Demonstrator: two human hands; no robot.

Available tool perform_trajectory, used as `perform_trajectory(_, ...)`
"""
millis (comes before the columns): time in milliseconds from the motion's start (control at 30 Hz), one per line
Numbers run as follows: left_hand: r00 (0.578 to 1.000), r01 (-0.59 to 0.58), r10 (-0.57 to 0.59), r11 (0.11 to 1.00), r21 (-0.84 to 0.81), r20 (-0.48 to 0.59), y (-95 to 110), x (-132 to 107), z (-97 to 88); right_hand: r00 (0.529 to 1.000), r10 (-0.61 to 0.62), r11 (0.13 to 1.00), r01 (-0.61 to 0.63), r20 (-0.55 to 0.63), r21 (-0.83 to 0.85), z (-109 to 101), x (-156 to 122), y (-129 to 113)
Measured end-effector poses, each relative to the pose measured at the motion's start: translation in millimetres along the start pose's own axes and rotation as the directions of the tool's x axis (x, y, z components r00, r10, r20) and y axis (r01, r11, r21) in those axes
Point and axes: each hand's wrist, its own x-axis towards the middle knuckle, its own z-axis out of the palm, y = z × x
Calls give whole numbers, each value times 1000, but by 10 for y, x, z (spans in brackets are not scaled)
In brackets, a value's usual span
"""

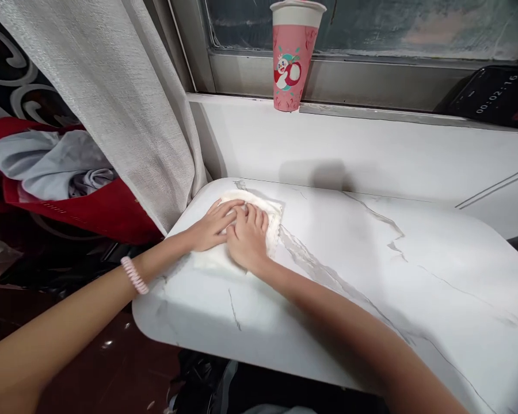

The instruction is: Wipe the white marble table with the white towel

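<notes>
While both hands — left hand [209,227], right hand [248,238] — press flat, no grip closed, the white cloth [267,215] runs near-to-far.

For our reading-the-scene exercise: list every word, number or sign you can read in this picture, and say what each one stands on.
"00:02:16" in pale digits on the black device lying on the window sill.
The pink cup carries a cartoon figure; any small lettering on it is too blurred to read.
Nothing else is readable.

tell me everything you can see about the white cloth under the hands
The white cloth is a small, soft-looking fabric piece, apparently folded, lying flat on the marble-look table near its far left corner. The left hand and right hand press on it side by side, covering its middle.
</notes>
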Motion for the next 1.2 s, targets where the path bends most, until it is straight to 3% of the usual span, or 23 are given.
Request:
perform_trajectory(133, 1000, -2, 2, 1000, 4, -20, -336, 444, -50, 997, 9, 999, -14, -83, -52, 67, 450, 168)
perform_trajectory(267, 999, -6, 6, 1000, 8, -43, -630, 753, -46, 996, 12, 991, -24, -92, -130, 128, 805, 303)
perform_trajectory(400, 997, -31, 31, 1000, -2, -70, -863, 917, -45, 993, -6, 989, -11, -116, -144, 194, 1056, 373)
perform_trajectory(567, 997, -20, 21, 1000, 12, -80, -1022, 954, -99, 984, -48, 992, 27, -174, -121, 298, 1234, 352)
perform_trajectory(733, 998, 33, -31, 999, 34, -60, -1079, 846, -143, 989, -56, 988, 35, -139, -149, 336, 1262, 285)
perform_trajectory(900, 992, 112, -109, 992, 52, -58, -1035, 540, -191, 980, -199, 966, 194, -9, -168, 355, 1172, 197)
perform_trajectory(1033, 986, 159, -156, 987, 38, -54, -911, 234, -216, 975, -219, 962, 223, 37, -158, 403, 1003, 52)
perform_trajectory(1200, 967, 229, -221, 973, 45, -125, -631, -184, -156, 958, -280, 952, 286, 68, -112, 389, 652, -117)
